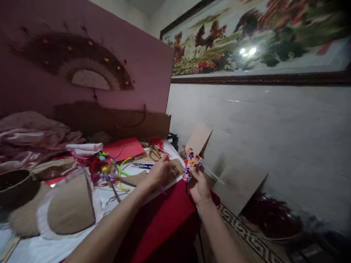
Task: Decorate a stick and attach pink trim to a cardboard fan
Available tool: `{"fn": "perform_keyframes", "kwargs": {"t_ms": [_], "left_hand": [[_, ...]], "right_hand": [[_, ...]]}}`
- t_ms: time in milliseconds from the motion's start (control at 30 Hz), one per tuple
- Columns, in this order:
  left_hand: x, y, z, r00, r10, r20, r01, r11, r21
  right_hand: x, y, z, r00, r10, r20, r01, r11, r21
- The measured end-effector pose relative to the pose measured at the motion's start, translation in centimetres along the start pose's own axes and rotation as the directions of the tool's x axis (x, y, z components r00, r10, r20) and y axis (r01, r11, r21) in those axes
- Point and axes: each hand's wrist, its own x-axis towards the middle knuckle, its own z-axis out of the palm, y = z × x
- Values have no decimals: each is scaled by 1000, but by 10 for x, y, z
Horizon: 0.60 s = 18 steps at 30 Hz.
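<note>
My right hand [200, 185] is wrapped round a glue gun [189, 164] with a bright floral pattern, held just beyond the table's right edge. A black cord [188, 191] hangs below it. My left hand [158, 174] is closed over the table's right end, its fingertips by a piece of brown material [176, 168]; whatever it pinches is hidden. Gold-handled scissors [157, 153] lie just past those fingers. Beside the left wrist are dark blue snips [142, 166]. Yellow and green fuzzy stems [122, 175] lie further left.
A brown padded shape [71, 204] with white edging and a dark pot [16, 190] fill the table's left side. Red paper [123, 149] lies at the back, before a cardboard strip [115, 120]. Boards [238, 182] lean on the right wall; red cloth [161, 219] hangs in front.
</note>
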Motion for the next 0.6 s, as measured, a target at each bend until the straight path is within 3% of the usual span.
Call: {"fn": "perform_keyframes", "kwargs": {"t_ms": [333, 600], "left_hand": [[3, 6, -5, 996, -17, -93, 13, 999, -41], [10, 7, -5, 981, -134, -137, 117, 985, -126]], "right_hand": [[1, 2, -5, 1000, 9, 19, -9, 1000, 23], [3, 3, -7, 999, 4, 53, -5, 1000, 28]]}}
